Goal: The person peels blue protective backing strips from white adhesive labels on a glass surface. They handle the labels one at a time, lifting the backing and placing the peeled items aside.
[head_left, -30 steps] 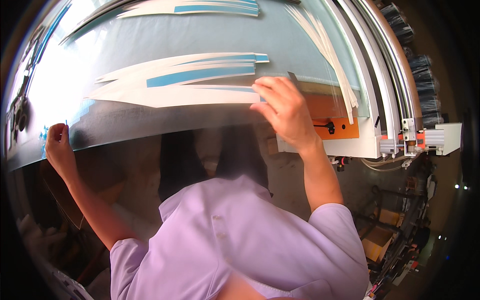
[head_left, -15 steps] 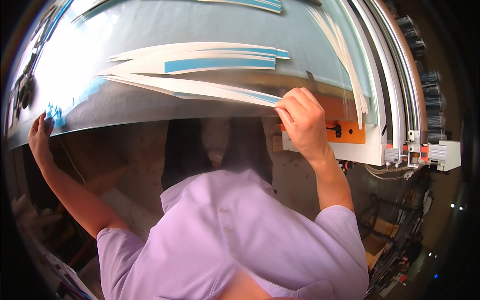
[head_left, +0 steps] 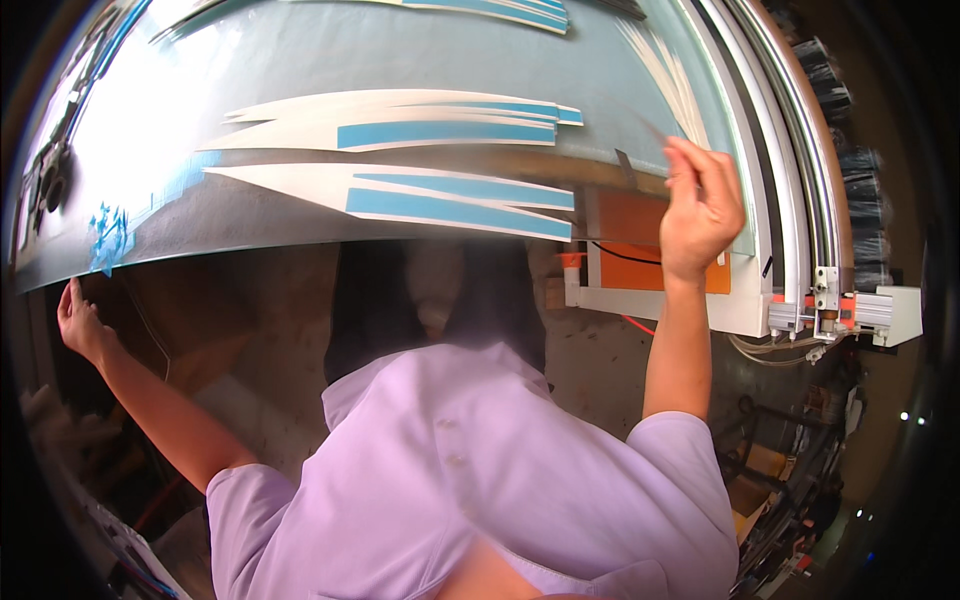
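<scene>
On the glass sheet [head_left: 480, 60], two white-bordered blue strips lie in a narrow V: an upper strip [head_left: 480, 189] and a lower strip [head_left: 450, 212]. My right hand [head_left: 703, 215] is raised to the right of their ends, thumb and fingers pinched together. A thin, blurred sliver [head_left: 642, 122] runs up and left from its fingertips. My left hand [head_left: 87, 322] is at the far left, just below the glass edge, index finger stretched up toward it, other fingers loosely bent, holding nothing I can see. Blue shreds [head_left: 108, 238] are stuck near that edge.
Farther up lies a fanned stack of similar strips [head_left: 440, 132], and another stack [head_left: 500, 10] at the top. Thin white offcuts [head_left: 672, 80] lie at the right, partly behind my hand. Beyond are a white frame [head_left: 680, 308] and metal rails [head_left: 800, 180].
My right hand has left the strip ends and moved right and slightly up. The lower strips now lie flatter and spread apart. My left hand has slid down, off the glass edge.
</scene>
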Demonstrator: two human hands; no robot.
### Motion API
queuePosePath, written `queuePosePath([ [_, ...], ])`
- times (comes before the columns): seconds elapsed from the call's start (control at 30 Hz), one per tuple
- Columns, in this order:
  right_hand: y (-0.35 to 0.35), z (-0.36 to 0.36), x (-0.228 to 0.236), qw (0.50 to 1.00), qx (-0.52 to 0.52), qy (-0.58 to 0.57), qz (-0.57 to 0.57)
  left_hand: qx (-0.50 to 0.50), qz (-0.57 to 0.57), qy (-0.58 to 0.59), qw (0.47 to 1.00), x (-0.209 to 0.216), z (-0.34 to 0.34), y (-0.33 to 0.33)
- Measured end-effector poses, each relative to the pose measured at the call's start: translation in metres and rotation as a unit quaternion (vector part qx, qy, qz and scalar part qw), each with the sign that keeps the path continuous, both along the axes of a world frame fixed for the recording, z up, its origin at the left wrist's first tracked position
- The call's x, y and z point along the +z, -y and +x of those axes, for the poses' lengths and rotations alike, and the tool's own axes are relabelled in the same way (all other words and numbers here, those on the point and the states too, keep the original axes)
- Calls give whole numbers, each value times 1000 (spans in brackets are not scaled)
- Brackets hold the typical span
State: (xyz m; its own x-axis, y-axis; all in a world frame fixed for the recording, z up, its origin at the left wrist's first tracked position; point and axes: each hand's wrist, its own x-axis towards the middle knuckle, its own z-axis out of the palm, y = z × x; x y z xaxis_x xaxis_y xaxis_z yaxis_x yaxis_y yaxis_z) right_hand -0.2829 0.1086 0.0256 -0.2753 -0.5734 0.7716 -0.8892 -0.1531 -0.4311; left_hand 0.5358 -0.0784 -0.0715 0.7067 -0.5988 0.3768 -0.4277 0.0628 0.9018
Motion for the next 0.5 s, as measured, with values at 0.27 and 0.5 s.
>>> queuePosePath([
  [0.27,-65,-184,-37,903,-304,-293,-79,40,-208,119,970,41,-160,-23],
  [0.5,-98,-214,-65,890,-244,-339,181,-186,-192,184,946,57,-285,-26],
])
